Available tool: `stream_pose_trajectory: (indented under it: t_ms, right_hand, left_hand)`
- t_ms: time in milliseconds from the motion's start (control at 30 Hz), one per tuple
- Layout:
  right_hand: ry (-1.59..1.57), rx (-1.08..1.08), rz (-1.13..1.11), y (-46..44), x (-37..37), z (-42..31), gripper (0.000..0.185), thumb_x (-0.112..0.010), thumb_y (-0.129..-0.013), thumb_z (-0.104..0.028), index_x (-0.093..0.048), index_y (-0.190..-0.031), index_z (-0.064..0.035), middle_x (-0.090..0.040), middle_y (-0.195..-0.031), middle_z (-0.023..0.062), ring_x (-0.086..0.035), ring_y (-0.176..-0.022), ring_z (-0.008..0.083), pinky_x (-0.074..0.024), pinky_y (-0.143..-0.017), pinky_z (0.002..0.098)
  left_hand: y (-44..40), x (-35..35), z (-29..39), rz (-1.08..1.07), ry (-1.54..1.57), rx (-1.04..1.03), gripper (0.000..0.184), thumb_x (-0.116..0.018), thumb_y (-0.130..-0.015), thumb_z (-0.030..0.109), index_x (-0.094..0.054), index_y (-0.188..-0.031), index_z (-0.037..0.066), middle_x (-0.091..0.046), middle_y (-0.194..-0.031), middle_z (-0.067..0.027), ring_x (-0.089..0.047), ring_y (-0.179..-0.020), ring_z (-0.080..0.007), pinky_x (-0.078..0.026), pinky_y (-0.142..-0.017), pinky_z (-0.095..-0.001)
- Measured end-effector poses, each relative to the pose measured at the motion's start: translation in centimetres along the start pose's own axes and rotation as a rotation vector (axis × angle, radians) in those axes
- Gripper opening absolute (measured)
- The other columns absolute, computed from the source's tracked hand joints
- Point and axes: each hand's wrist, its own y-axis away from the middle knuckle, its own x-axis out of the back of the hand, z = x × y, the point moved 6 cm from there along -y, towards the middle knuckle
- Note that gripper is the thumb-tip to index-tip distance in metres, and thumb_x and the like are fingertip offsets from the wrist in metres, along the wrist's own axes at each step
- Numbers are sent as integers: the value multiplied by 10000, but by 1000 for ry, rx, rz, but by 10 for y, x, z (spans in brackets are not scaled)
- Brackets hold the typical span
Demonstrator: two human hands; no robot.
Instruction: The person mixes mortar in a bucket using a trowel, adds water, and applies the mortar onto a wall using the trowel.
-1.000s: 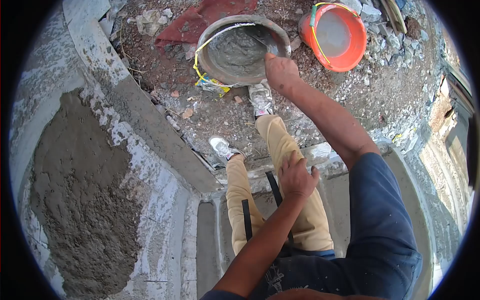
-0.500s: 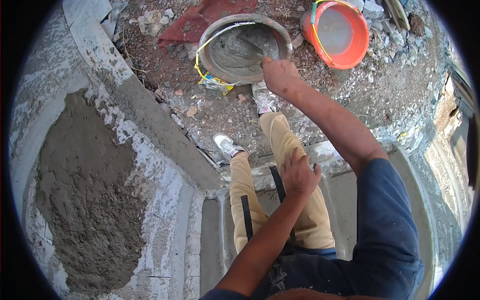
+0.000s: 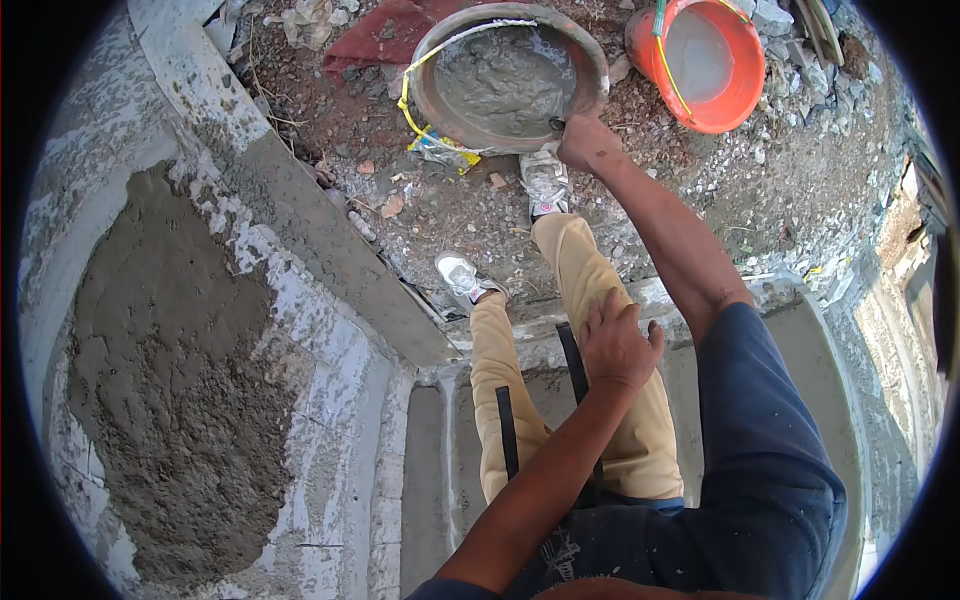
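At the top centre a round bucket (image 3: 592,75) holds wet grey mortar (image 3: 505,85). My right hand (image 3: 588,143) is closed at the bucket's lower right rim, around a small dark handle end; the trowel blade does not show. My left hand (image 3: 618,345) rests on my right thigh in tan trousers (image 3: 640,430), its fingers spread and holding nothing. A white and yellow rope handle (image 3: 405,105) loops over the left side of the bucket. The bucket stands just beyond my right shoe (image 3: 546,180).
An orange bucket (image 3: 745,85) with cloudy water stands at the upper right, near broken stones (image 3: 840,100). Red cloth (image 3: 375,40) lies at the upper left. Wet mortar (image 3: 180,380) covers the left slab, beside a raised concrete edge (image 3: 330,240).
The trowel blade, seen over the mortar before, is now out of sight. My right hand has shifted to the bucket's lower right rim. The view has moved, while my left hand stays on the thigh.
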Motion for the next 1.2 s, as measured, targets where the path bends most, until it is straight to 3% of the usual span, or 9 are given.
stream_pose_trajectory:
  t_ms: [233,433,533,633,733,867,967,1100,1200]
  right_hand:
    - [-253,53,-19,-17,-12,-44,449,-650,-827,-205,-661,-1233,-11,-667,-1256,254,-642,-1191,393,-508,-1005,475]
    - [-412,113,60,-20,-10,-71,478,-674,-806,-214,-639,-1226,12,-699,-1149,267,-675,-1115,402,-543,-925,457]
    - [-612,103,-30,-26,-18,-74,398,-701,-802,-216,-647,-1126,9,-730,-966,211,-731,-862,364,-584,-785,433]
    - [-1232,135,-270,-15,-42,-67,243,-700,-839,-200,-617,-1011,-49,-678,-801,91,-671,-613,225,-587,-628,407]
    - [-1773,77,-689,15,-38,-60,155,-686,-896,-198,-573,-952,-108,-594,-721,-5,-563,-508,99,-538,-490,351]
    - [-2148,141,-874,63,-20,-32,146,-663,-947,-226,-572,-982,-118,-603,-719,-12,-587,-528,98,-498,-441,298]
    - [-1491,45,-374,56,3,11,171,-645,-961,-247,-572,-991,-95,-598,-714,-13,-588,-529,111,-527,-467,293]
    - [51,145,478,12,14,-13,179,-582,-949,-153,-608,-1069,-22,-718,-822,90,-729,-734,265,-583,-643,382]
    - [346,324,286,26,1,-38,238,-544,-932,-102,-615,-1138,-8,-738,-905,166,-746,-895,309,-587,-722,429]
  left_hand:
    - [-4,-11,-3,-39,-79,-37,370,-698,-819,335,-719,-1119,119,-505,-1460,-102,-472,-1348,-398,-398,-1050,-496]
    - [-3,-17,-3,15,-107,-77,460,-694,-824,303,-650,-1249,132,-508,-1435,-110,-467,-1353,-401,-399,-1042,-495]
    - [-6,-22,-11,4,-194,-89,535,-670,-850,352,-595,-1335,139,-504,-1426,-118,-457,-1357,-410,-400,-1037,-504]
    - [-1,-17,-9,-2,-112,-75,559,-649,-873,387,-576,-1368,138,-496,-1434,-120,-444,-1367,-417,-399,-1034,-517]
    - [2,-25,-16,9,-69,-68,563,-648,-878,403,-578,-1370,139,-491,-1445,-112,-436,-1375,-420,-394,-1038,-522]
    - [2,-19,-12,-44,-54,-18,491,-646,-880,398,-641,-1299,141,-482,-1473,-95,-432,-1382,-410,-383,-1054,-514]
    - [3,-19,-12,-85,-109,-1,430,-650,-865,397,-703,-1204,138,-480,-1493,-95,-439,-1378,-396,-385,-1058,-512]
    - [5,-5,-2,-94,-84,15,373,-685,-832,353,-744,-1117,119,-533,-1460,-114,-488,-1334,-394,-434,-1057,-501]
    - [5,-3,-9,-52,-45,8,392,-686,-818,377,-751,-1102,115,-537,-1455,-119,-495,-1320,-388,-430,-1059,-502]
